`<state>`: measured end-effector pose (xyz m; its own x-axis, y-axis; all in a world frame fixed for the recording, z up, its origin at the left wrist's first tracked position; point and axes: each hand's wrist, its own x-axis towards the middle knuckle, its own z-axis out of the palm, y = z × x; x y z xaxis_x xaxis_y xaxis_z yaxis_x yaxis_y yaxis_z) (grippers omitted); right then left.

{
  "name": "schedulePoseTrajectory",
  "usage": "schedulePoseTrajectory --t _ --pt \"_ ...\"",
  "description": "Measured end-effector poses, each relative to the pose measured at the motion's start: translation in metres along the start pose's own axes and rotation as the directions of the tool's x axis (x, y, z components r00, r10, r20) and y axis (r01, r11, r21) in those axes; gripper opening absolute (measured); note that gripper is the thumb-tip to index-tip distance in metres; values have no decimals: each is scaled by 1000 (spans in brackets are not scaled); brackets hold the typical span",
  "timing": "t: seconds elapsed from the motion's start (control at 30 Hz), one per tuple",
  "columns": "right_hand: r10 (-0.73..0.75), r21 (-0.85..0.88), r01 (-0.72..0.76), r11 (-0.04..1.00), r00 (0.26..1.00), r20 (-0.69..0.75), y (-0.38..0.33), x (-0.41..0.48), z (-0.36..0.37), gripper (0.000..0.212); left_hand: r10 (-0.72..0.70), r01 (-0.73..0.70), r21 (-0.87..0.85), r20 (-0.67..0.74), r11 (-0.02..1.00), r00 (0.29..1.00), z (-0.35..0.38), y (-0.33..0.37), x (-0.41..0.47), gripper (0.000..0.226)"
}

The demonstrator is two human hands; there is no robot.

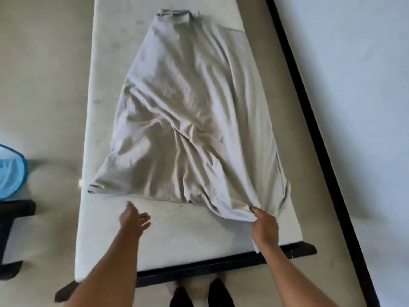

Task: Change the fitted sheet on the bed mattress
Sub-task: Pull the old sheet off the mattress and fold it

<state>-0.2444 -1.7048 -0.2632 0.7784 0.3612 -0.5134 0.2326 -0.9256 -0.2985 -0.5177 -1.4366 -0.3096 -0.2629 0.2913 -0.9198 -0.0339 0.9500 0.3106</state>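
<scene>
Loosely bunched, the sheet (190, 120) lies crumpled along the middle of the bare mattress (177, 235), narrow at the far end and fanning wide toward the near end. Its near right corner is pinched in the right hand (264, 227), fingers curled round the cloth. Just near the sheet's near edge, the left hand (132, 220) hovers with fingers spread, holding nothing. A dark bed frame (221, 262) edges the mattress's near end. A blue basket (11, 171) sits at far left.
</scene>
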Motion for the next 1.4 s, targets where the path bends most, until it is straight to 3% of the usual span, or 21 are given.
schedulePoseTrajectory --t 0.1,0.17,0.27,0.33,0.43,0.57,0.7,0.73,0.8,0.87,0.93,1.0,1.03,1.07,1.1,1.13,1.17,1.2,1.3,1.4 --pt "4 -36 -4 999 1000 1 20 15 16 52 -42 20 106 214 994 976 32 -44 9 63" --pt "7 -183 9 983 996 86 30 26 31 54 -16 -10 93 279 996 960 56 -50 12 56" --pt "120 -517 49 854 950 289 34 43 54 71 45 -26 -73 275 997 960 85 -48 32 44" --pt "192 -540 34 841 914 356 32 51 65 84 61 -27 -139 246 990 967 95 -45 39 43" --pt "176 -517 27 855 924 339 25 52 75 92 56 -11 -236 186 972 981 102 -39 41 12" --pt "-142 -400 175 900 984 111 -3 41 68 62 138 -60 -532 109 845 984 93 -28 31 37" --pt "-527 -153 514 844 847 -67 -50 44 54 46 120 -79 -586 31 806 992 83 -4 18 27" --pt "-587 -105 578 809 805 -86 -65 45 50 45 139 -73 -589 67 805 988 80 3 10 31" --pt "-662 -53 661 749 742 -106 -98 47 43 44 231 -54 -514 288 856 929 68 6 -9 57" --pt "-706 -35 707 707 700 -107 -129 46 38 44 180 -17 -336 460 942 869 43 -7 -11 76" --pt "-731 -34 731 681 677 -87 -152 41 36 44 -1 46 -121 346 992 938 4 -33 -6 73" --pt "-734 -28 733 679 677 -55 -164 35 37 44 -122 133 -188 68 973 990 -30 -61 6 55" --pt "-729 -23 729 684 684 -31 -168 31 39 44 -148 129 -199 -84 971 985 -51 -71 16 49" --pt "-722 -23 721 692 692 -2 -169 27 42 44 -91 78 -63 -237 995 967 -71 -79 14 52" --pt "-710 -32 711 702 703 37 -170 24 44 44 -95 46 -148 -343 988 935 -87 -81 10 57" --pt "-696 -50 700 712 714 81 -170 23 47 44 -158 37 -302 -386 952 909 -97 -82 12 58" --pt "-679 -76 691 719 721 134 -169 20 50 44 -113 4 -263 -401 965 909 -107 -82 9 59" --pt "-659 -99 681 726 729 185 -168 19 54 43 -108 70 -120 -346 990 932 -115 -80 2 64" --pt "-567 -189 635 749 762 313 -159 20 63 43 -61 51 -104 -92 993 994 -108 -70 -1 81" --pt "-491 -273 603 750 783 381 -147 18 67 41 0 8 -67 124 998 992 -95 -74 6 63"
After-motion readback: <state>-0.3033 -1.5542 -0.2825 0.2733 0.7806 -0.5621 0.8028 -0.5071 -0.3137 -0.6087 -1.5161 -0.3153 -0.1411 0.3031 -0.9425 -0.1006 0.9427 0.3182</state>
